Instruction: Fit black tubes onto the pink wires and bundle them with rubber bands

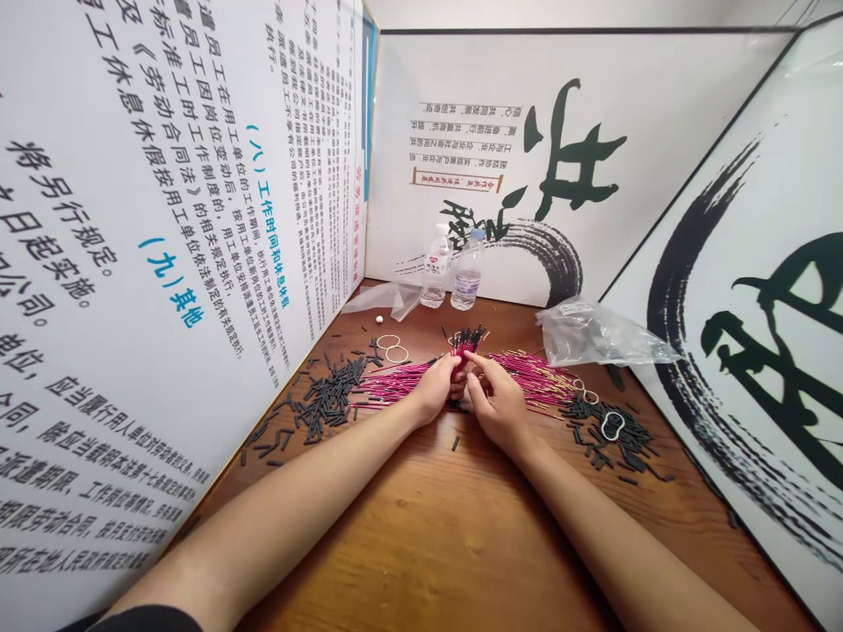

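My left hand is closed around a bundle of pink wires tipped with short black tubes, held upright over the wooden table. My right hand pinches at the same bundle from the right, fingertips meeting the left hand's. More pink wires lie in a loose heap left of the hands. A second heap of pink wires lies to the right. Small black tubes are scattered at the left. A further pile of black tubes sits at the right.
Two plastic water bottles stand at the back. A clear plastic bag lies at the right rear, another bag at the left rear. Rubber bands lie near the left heap. Printed panels wall in the table on three sides.
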Available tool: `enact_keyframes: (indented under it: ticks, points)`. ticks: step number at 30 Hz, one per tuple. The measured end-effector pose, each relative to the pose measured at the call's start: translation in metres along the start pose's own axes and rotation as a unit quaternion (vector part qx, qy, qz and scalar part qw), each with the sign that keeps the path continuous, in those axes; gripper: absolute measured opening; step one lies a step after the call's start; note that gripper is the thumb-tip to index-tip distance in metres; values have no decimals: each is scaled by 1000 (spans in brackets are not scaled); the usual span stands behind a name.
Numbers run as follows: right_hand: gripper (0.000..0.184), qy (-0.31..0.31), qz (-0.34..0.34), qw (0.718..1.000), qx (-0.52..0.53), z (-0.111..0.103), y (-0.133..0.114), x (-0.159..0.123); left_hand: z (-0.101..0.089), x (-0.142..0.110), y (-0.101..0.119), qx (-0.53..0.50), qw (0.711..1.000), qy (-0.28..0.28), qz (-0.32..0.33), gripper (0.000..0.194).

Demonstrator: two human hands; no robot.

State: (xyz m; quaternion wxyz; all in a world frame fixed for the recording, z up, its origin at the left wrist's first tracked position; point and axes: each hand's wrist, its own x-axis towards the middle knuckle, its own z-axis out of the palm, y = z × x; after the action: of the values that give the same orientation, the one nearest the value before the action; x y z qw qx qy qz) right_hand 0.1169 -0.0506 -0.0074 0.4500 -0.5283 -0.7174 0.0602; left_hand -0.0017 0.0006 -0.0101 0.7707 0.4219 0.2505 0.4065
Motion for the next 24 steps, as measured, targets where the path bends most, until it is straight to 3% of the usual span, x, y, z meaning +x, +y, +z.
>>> enact_keyframes:
  ticks: [10,24]
  points:
    - [36,-8,4,1000,24,-1,0,1,2,-4,0,37,999,-6,14,18]
    - [33,26,47,997,63,0,-3,-1,5,-5,3,49,999,3,21,19]
